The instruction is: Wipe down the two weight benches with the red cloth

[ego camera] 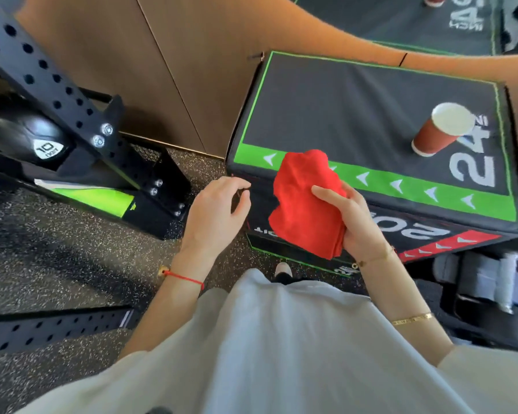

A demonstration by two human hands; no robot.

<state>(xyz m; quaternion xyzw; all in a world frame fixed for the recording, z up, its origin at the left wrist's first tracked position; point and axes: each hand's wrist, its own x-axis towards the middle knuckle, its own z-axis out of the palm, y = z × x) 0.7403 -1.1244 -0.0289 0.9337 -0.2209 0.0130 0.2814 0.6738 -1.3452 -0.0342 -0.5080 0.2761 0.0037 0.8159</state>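
Right hand [353, 222] has the red cloth [307, 204] bunched in its grip, thumb over the top, just in front of the black padded box [356, 115] at two o'clock. Left hand [219, 213] hangs beside it, fingers loosely curled, holding nothing. On the box's dark top, green-edged and marked 24, a red paper cup [441, 130] stands toward the far right. Black perforated rack [60, 94] at ten o'clock, speckled rubber floor [57, 258] beneath, tan wall panels [177, 55] at twelve.
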